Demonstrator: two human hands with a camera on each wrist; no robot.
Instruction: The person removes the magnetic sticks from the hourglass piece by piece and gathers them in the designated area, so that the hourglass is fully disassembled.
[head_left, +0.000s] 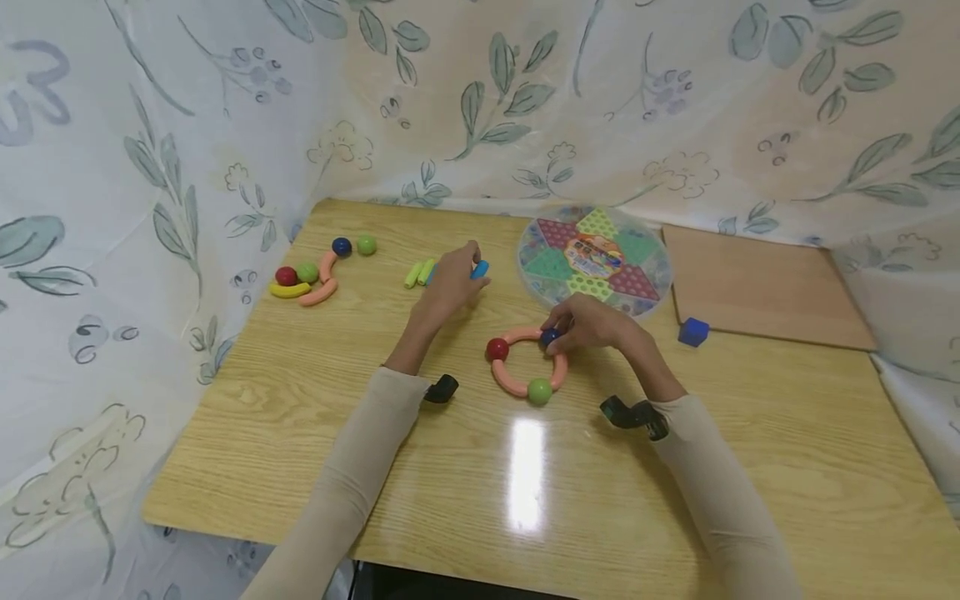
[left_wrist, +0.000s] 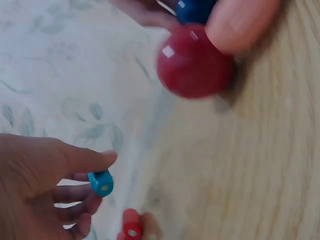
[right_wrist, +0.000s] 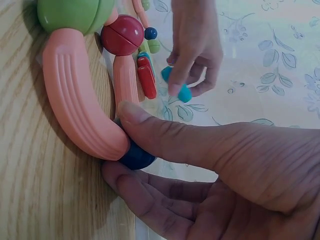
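My left hand (head_left: 447,285) pinches a short bright-blue rod (right_wrist: 185,94) above the table, between thumb and fingers. Under and beside that hand lie red rods (right_wrist: 146,80), partly hidden in the head view, and yellow-green rods (head_left: 420,273). On the table in front of me is a ring of curved pink rods (head_left: 510,382) joined by balls: a red ball (head_left: 497,349), a green ball (head_left: 540,392) and a dark blue ball (head_left: 551,336). Thumb and fingers of my right hand (head_left: 591,322) grip the dark blue ball, where the pink rods meet it.
At the far left lie a curved yellow rod (head_left: 289,290), curved pink rods (head_left: 319,292) and several balls. Behind the ring is a round star-patterned game board (head_left: 551,265). A blue cube (head_left: 693,332) sits by a flat wooden board (head_left: 765,287) at right.
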